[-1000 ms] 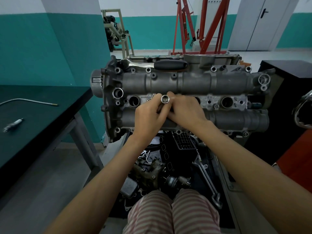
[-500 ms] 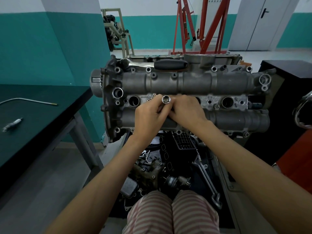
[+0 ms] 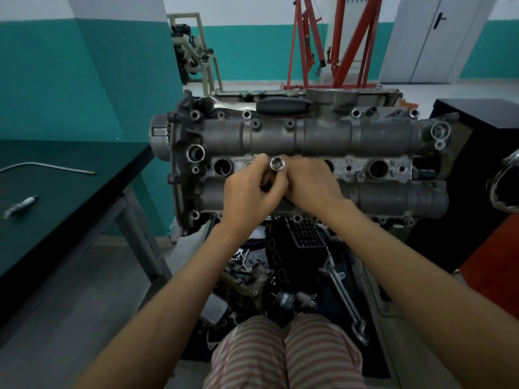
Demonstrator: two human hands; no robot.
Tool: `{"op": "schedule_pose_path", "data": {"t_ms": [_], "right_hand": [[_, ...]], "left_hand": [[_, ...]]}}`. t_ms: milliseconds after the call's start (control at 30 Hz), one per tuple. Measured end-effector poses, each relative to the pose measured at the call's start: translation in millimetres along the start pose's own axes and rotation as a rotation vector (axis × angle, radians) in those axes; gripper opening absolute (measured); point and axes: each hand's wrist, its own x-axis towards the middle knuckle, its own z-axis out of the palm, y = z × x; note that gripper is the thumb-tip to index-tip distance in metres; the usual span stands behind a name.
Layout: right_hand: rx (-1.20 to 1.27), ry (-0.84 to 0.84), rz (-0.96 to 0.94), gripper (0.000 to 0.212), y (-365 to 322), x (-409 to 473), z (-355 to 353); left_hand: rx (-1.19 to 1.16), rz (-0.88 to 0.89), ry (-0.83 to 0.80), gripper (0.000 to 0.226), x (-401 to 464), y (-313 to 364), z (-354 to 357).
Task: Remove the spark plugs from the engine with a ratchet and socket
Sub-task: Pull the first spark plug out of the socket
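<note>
The socket (image 3: 277, 164) is held up over the middle of the engine (image 3: 309, 141), its open hex end facing the camera, just above the row of spark plug wells between the two cam housings. The left hand (image 3: 250, 192) grips it, with thumb and fingers curled around its lower part, and the right hand (image 3: 311, 186) is pressed against the left from the other side, fingers curled in toward the same tool; whether those fingers actually close on the socket is hidden by the knuckles. One open well (image 3: 222, 167) shows just left of the hands, and another (image 3: 378, 169) lies well to their right, while a third is partly covered behind the right hand. A ratchet (image 3: 269, 105) with a black handle lies along the far top edge of the engine, apart from both hands. On the dark desk (image 3: 70, 192) to the left, a spark plug (image 3: 19, 206) lies on its side near the front, and a thin bent metal rod (image 3: 47, 166) lies further back. Below the engine, loose engine parts (image 3: 280, 276) lie on the floor in front of the person's striped trouser legs (image 3: 283, 352). A red engine hoist (image 3: 334, 40) stands at the far wall.
</note>
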Motion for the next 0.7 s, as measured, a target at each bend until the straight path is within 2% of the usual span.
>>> {"op": "schedule_pose_path", "data": {"t_ms": [700], "right_hand": [[0.008, 0.002, 0.020, 0.023, -0.6, 0.4, 1.8]], "left_hand": [[0.033, 0.000, -0.007, 0.037, 0.3, 1.5, -0.3]]}}
